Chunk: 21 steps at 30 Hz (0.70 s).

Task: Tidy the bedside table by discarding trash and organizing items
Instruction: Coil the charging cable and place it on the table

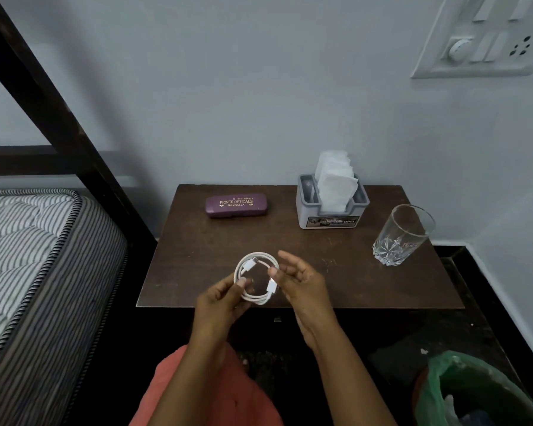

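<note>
A coiled white charging cable hangs just above the front edge of the dark wooden bedside table. My left hand pinches the coil's left side between thumb and fingers. My right hand pinches its right side near a plug, with the other fingers spread. A purple spectacle case lies at the back left of the table. A grey tissue holder with white tissues stands at the back middle. An empty clear glass stands at the right.
A striped mattress and a dark bed frame lie to the left. A bin lined with a green bag sits on the floor at the lower right. A switchboard is on the wall.
</note>
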### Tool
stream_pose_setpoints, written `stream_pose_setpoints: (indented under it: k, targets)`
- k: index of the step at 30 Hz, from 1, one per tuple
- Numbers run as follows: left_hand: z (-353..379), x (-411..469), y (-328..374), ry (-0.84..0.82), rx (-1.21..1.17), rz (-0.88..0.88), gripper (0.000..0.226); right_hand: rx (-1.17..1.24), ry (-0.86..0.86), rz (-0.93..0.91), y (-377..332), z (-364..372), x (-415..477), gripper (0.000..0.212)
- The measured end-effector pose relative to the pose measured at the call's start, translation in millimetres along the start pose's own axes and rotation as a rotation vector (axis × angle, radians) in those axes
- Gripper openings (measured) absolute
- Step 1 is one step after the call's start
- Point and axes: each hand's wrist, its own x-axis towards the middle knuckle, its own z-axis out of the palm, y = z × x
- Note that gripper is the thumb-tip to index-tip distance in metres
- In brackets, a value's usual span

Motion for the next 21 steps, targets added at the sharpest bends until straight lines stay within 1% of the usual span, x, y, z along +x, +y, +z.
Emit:
stream_pose_setpoints:
  k: [5, 8, 10, 11, 13, 15, 18, 21]
  targets:
    - [1, 7, -7, -0.033, 0.003, -0.038, 0.016, -0.013, 0.132, -0.013, 2, 4, 11, 0.025]
    - [4, 13, -11, 0.008, -0.032, -0.045, 0.017, -0.007, 0.175, -0.017, 8, 10, 18, 0.021]
    - [4, 20, -13, 0.057, -0.064, -0.033, 0.024, 0.049, 0.141, 0.013, 13, 13, 21, 0.017]
    - [4, 25, -14, 0.080, -0.086, -0.020, 0.029, 0.083, 0.106, 0.033, 15, 14, 21, 0.018]
    - [3, 34, -14, 0.120, -0.136, 0.006, 0.040, 0.091, 0.041, 0.043, 17, 13, 21, 0.028]
    - [4, 42, -13, 0.142, -0.149, 0.019, 0.044, 0.089, 0.024, 0.027, 19, 13, 22, 0.034]
    - [4, 52, -14, 0.142, -0.107, 0.031, 0.038, 0.120, 0.069, 0.032, 22, 13, 30, 0.033]
    - [2, 59, -15, 0.148, -0.059, 0.054, 0.032, 0.101, 0.066, 0.038, 23, 15, 40, 0.029]
